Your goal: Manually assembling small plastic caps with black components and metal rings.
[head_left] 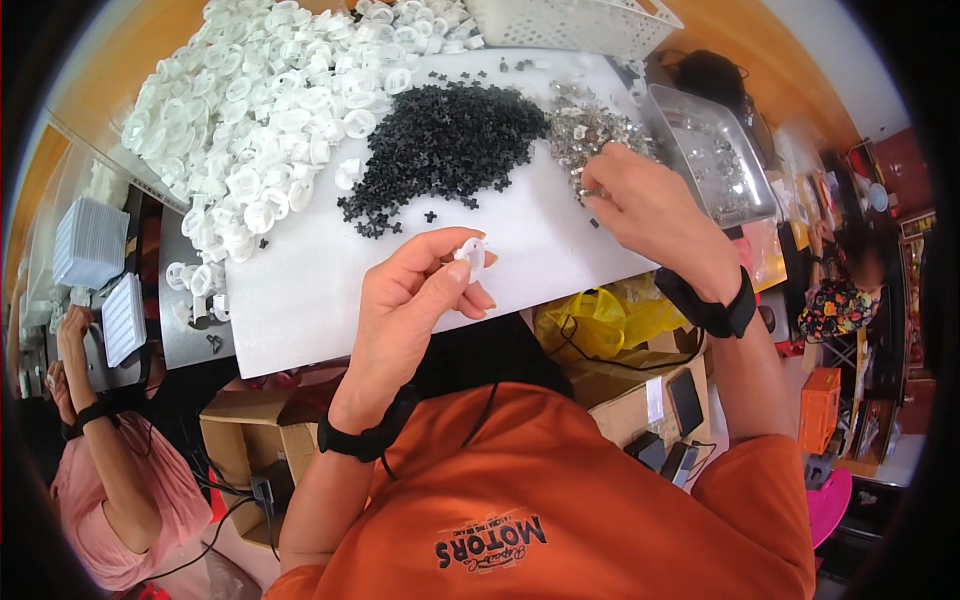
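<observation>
Between the thumb and fingers of my left hand (408, 292) is a small white round plastic part (473, 252), held above the near side of the white work sheet (320, 310). My right hand (648, 205) is at the near edge of a heap of small shiny metal pieces (582, 128), its fingers closed together. Whatever is in those fingertips is too small or hidden to make out. A heap of small black cross-shaped pieces (445, 150) lies beyond my left hand. To its left spreads a large pile of white round plastic parts (260, 120).
A clear tray (745, 190) with metal pieces stands right of the heap. At the back is a white perforated basket (575, 30). Cardboard boxes (235, 425) and a yellow plastic bag (610, 318) are below the sheet. Another person in pink (135, 480) works at left.
</observation>
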A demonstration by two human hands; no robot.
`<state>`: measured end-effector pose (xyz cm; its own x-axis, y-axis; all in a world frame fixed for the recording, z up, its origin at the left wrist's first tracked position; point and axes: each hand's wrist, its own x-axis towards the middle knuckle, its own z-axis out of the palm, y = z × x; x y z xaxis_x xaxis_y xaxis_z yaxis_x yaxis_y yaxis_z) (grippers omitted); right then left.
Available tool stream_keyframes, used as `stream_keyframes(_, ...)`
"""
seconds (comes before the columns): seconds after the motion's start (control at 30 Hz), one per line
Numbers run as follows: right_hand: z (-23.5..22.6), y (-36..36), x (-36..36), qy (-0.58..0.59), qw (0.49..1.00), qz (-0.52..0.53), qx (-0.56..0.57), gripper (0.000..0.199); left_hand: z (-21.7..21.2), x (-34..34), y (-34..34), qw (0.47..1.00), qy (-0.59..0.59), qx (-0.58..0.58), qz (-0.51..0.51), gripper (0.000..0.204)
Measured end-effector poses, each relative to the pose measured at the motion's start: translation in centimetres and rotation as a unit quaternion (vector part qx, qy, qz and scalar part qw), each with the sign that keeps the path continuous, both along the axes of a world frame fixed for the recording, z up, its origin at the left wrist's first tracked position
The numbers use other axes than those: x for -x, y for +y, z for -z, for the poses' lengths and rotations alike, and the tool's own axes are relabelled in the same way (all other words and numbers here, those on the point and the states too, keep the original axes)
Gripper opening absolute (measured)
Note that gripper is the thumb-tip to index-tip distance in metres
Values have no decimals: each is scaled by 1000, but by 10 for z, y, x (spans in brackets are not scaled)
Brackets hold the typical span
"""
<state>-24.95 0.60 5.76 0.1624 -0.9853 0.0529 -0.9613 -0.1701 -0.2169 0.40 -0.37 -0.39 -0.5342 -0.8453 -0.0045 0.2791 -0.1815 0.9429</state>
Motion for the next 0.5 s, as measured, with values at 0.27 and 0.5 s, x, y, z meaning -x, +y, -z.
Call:
stream_keyframes(0.27, 11, -1, -3, -5, 999, -34, 19, 8, 0, 2, 0, 999, 32, -18, -2, 27)
stream_keyframes(0.5, 2, 1, -1, 38, 998, -3, 45, 9, 0, 2, 1, 999, 30, -18, -7, 27)
